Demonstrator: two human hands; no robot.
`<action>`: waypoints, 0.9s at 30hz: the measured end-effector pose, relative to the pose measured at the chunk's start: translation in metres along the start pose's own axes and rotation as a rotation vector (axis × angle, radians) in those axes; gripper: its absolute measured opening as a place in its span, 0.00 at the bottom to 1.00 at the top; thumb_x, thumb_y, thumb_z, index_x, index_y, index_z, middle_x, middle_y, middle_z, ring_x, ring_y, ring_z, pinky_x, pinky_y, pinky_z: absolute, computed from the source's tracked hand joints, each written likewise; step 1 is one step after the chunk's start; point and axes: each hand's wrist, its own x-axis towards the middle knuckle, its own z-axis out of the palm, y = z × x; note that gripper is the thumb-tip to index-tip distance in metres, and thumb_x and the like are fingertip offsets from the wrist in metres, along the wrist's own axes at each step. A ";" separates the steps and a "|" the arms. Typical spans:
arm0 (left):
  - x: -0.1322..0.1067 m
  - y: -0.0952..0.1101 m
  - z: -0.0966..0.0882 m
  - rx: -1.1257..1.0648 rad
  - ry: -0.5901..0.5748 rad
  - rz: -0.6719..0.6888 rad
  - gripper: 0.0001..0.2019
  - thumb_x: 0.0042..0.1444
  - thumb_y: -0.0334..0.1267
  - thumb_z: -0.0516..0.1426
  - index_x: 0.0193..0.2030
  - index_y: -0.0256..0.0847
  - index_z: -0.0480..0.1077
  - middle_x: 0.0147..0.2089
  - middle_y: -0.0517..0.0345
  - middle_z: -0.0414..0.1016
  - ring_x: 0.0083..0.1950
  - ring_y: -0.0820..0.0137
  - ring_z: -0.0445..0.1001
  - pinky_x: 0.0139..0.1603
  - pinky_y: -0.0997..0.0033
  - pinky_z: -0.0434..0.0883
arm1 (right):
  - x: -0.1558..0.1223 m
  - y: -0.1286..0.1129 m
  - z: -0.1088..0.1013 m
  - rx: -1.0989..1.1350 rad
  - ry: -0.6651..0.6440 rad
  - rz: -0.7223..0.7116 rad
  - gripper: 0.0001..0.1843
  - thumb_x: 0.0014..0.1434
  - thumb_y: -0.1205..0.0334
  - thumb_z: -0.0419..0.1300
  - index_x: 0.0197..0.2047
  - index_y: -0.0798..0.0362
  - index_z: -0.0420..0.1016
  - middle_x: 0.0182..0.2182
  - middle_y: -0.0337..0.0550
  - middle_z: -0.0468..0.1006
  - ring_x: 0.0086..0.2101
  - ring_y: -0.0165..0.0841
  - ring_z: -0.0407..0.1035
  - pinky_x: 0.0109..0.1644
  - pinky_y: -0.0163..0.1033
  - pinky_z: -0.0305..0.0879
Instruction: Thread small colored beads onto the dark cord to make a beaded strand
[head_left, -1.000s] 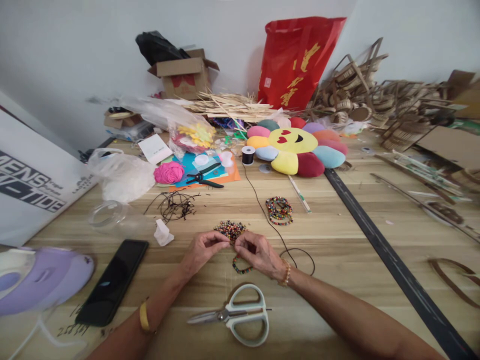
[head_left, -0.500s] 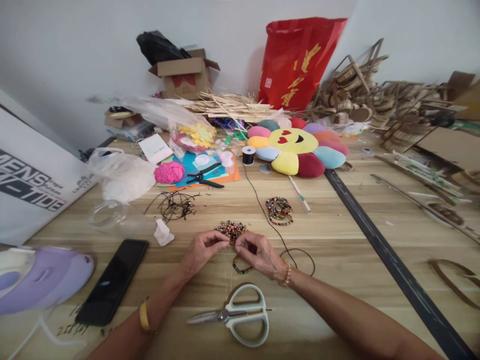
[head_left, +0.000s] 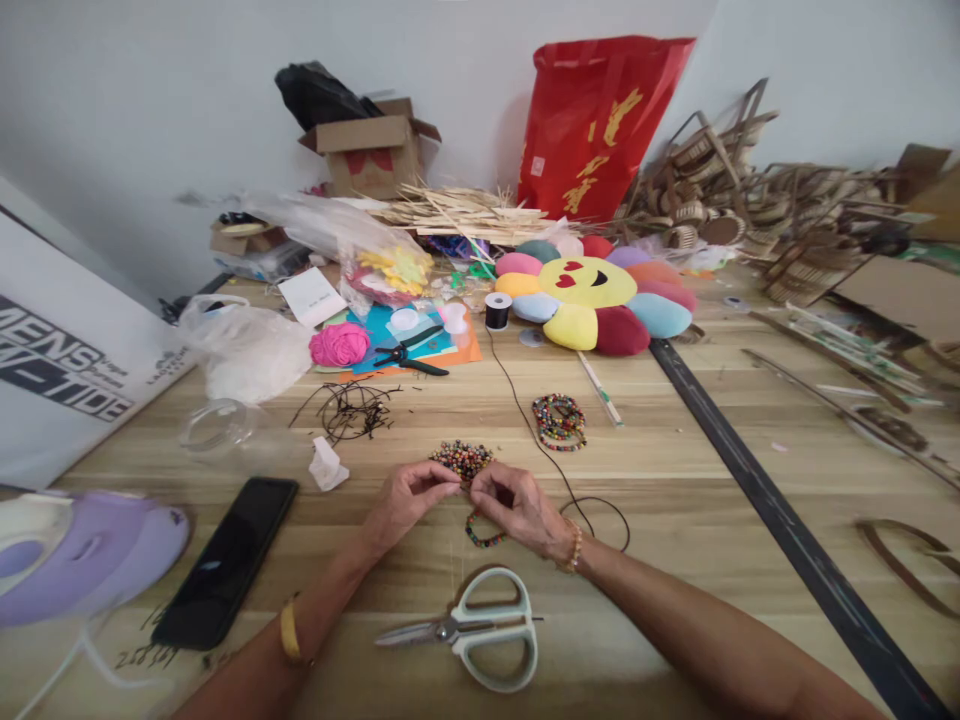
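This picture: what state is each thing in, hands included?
Left hand: pinched, contents unclear
Right hand: pinched, contents unclear
Loose beads: heaped
Short bead strand: curved
Bead strings: coiled
Cord spool: partly unwound
Scissors: lying flat, blades closed
Phone: face up, screen dark
Cardboard box: flaps open

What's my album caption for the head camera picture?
Left hand and right hand pinch beside piled multicolored beads, scissors nearby.
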 end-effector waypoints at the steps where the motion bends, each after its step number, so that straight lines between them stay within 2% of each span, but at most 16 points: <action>1: 0.000 0.000 0.000 -0.003 0.000 0.001 0.08 0.47 0.38 0.62 0.32 0.35 0.76 0.32 0.54 0.80 0.35 0.67 0.76 0.41 0.71 0.72 | 0.000 0.000 0.000 0.000 0.001 0.000 0.05 0.57 0.64 0.56 0.31 0.56 0.70 0.24 0.37 0.70 0.24 0.26 0.60 0.27 0.29 0.56; 9: 0.000 -0.003 0.001 -0.028 -0.024 0.020 0.07 0.47 0.37 0.61 0.31 0.35 0.76 0.31 0.55 0.79 0.33 0.69 0.75 0.38 0.73 0.71 | 0.000 0.002 0.000 0.007 -0.004 -0.001 0.05 0.57 0.64 0.56 0.31 0.56 0.70 0.23 0.37 0.69 0.23 0.25 0.59 0.27 0.29 0.56; 27: 0.000 0.000 0.001 -0.023 0.022 -0.007 0.07 0.46 0.38 0.62 0.31 0.35 0.76 0.31 0.54 0.80 0.34 0.68 0.75 0.39 0.72 0.71 | -0.001 0.003 0.001 0.005 0.006 -0.007 0.05 0.58 0.65 0.56 0.31 0.56 0.70 0.23 0.36 0.68 0.22 0.24 0.58 0.25 0.29 0.54</action>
